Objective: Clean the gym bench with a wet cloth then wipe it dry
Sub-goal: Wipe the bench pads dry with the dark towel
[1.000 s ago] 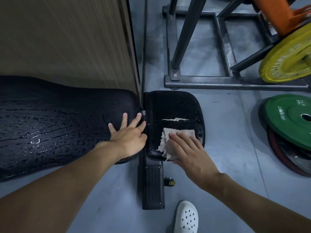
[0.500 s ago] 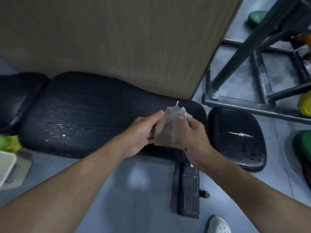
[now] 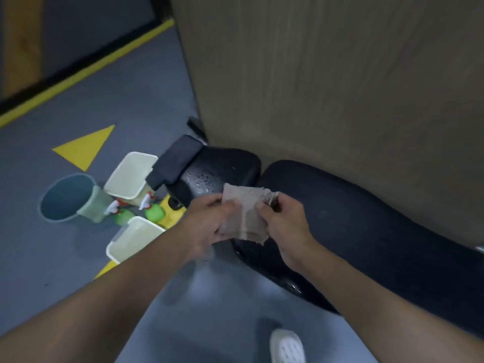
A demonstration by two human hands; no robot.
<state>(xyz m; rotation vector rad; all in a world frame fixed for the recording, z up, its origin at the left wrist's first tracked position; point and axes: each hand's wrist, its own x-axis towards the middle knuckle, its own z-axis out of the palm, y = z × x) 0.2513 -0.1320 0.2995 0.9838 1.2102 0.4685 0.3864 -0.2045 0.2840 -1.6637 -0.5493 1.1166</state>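
Observation:
A black padded gym bench (image 3: 366,231) runs along the foot of a wooden wall, its long pad on the right and a shorter pad (image 3: 222,169) with water drops on the left. I hold a beige cloth (image 3: 246,213) in the air above the gap between the two pads. My left hand (image 3: 209,221) grips its left edge and my right hand (image 3: 285,221) pinches its right side. The cloth hangs spread between them.
On the grey floor to the left stand a blue-grey bucket (image 3: 65,197), two white tubs (image 3: 131,174) (image 3: 133,239) and two green spray bottles (image 3: 154,210). A wooden panel wall (image 3: 340,87) rises right behind the bench. My white shoe (image 3: 286,347) is at the bottom.
The cloth came off the small end pad and both hands took hold of it. My view swung left along the bench, bringing the bucket and tubs into sight.

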